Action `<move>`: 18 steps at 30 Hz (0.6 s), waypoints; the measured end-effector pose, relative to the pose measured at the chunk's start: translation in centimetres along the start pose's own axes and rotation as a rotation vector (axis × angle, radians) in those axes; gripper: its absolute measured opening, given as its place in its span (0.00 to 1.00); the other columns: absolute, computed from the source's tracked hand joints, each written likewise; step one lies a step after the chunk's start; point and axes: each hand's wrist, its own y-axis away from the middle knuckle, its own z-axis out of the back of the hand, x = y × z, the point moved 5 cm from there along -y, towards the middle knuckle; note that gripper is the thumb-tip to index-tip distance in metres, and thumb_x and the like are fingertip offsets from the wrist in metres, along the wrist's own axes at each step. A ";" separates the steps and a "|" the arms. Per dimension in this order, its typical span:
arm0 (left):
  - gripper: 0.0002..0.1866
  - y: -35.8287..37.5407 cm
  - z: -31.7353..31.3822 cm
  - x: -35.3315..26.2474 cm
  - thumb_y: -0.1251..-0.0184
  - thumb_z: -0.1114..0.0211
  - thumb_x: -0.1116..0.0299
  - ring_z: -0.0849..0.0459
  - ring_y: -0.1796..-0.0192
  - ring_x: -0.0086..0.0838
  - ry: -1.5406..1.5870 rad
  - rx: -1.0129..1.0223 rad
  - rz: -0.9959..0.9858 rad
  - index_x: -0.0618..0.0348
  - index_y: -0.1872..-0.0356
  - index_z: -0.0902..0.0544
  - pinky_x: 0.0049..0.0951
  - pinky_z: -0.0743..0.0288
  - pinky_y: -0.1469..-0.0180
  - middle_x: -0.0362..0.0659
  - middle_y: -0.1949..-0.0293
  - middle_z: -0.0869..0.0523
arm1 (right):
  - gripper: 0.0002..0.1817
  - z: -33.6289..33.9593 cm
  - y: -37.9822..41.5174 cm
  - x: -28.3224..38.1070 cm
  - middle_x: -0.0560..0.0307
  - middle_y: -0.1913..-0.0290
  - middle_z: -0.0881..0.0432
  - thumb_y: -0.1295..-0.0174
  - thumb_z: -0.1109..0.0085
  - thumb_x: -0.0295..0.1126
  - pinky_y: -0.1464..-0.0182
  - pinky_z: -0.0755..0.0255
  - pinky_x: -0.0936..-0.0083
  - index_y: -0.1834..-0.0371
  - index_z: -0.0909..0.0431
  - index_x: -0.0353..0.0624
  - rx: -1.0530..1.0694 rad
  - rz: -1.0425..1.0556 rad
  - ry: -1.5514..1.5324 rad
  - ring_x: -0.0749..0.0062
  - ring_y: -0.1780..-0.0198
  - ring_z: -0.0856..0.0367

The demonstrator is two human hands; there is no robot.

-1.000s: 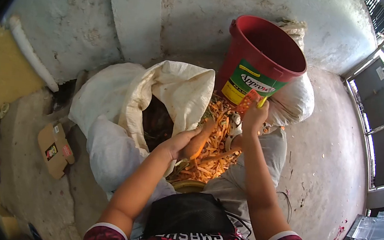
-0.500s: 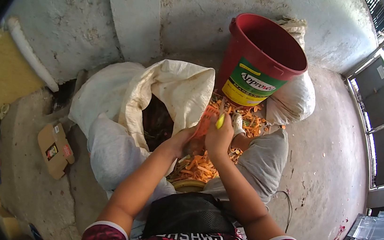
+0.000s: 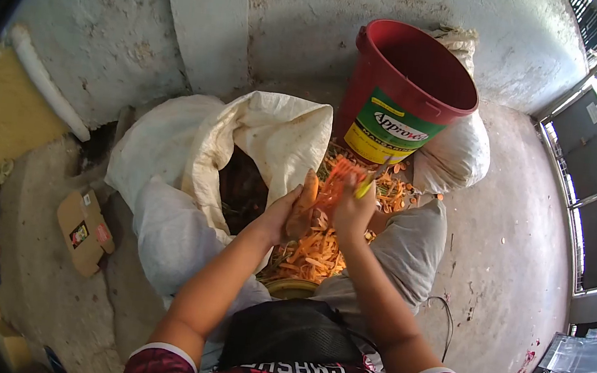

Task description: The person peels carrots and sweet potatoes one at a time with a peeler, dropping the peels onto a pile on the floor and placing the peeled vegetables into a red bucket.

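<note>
My left hand (image 3: 282, 216) is wrapped round a carrot (image 3: 304, 205), which shows orange at its upper end and brownish lower down. To its right, my right hand (image 3: 355, 206) grips a tool with a yellow handle (image 3: 364, 188); its far end is blurred. A blurred orange mesh-like item (image 3: 337, 183) is at the fingers of my right hand, between the hands. Beneath both hands lies a heap of orange peelings (image 3: 311, 254), with a yellowish rim (image 3: 291, 286) below it.
An open white sack (image 3: 284, 122) with dark contents stands at left. Behind the hands is a red bucket (image 3: 369, 84), beside a full sack (image 3: 456, 157). Flattened cardboard (image 3: 85, 232) lies on the floor at left. A wall (image 3: 302, 25) rises behind.
My right hand has moved slightly right and down, away from my left. The carrot in my left hand now shows more clearly, and the yellow handle has tilted.
</note>
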 end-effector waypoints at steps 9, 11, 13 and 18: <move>0.17 -0.3 0.2 0.1 0.36 0.54 0.56 0.21 0.70 0.27 -0.146 0.080 0.057 0.60 0.60 0.27 0.27 0.24 0.68 0.42 0.69 0.21 | 0.13 -1.4 1.6 1.5 0.43 0.70 0.24 0.40 0.53 0.34 0.66 0.32 0.70 0.60 0.33 0.35 0.023 -0.003 0.249 0.53 0.68 0.24; 0.18 0.1 -0.1 0.3 0.35 0.55 0.55 0.21 0.70 0.27 -0.216 0.107 0.112 0.60 0.60 0.28 0.27 0.25 0.68 0.42 0.69 0.22 | 0.12 -0.4 -0.9 -0.7 0.43 0.73 0.25 0.40 0.53 0.35 0.68 0.33 0.69 0.61 0.33 0.35 -0.086 0.035 0.272 0.52 0.70 0.25; 0.19 1.8 -1.5 0.9 0.35 0.56 0.53 0.22 0.71 0.27 -0.183 0.049 0.158 0.60 0.60 0.28 0.27 0.25 0.68 0.42 0.68 0.22 | 0.11 1.6 -4.5 -2.6 0.44 0.75 0.26 0.41 0.53 0.34 0.69 0.35 0.66 0.64 0.33 0.35 -0.156 -0.138 0.223 0.52 0.72 0.26; 0.21 0.6 -0.3 1.1 0.35 0.57 0.51 0.22 0.70 0.26 -0.136 0.113 0.141 0.60 0.59 0.29 0.25 0.26 0.69 0.43 0.68 0.23 | 0.11 3.9 -7.0 -3.5 0.43 0.71 0.26 0.41 0.55 0.32 0.68 0.35 0.67 0.63 0.33 0.34 -0.296 0.036 0.312 0.55 0.70 0.26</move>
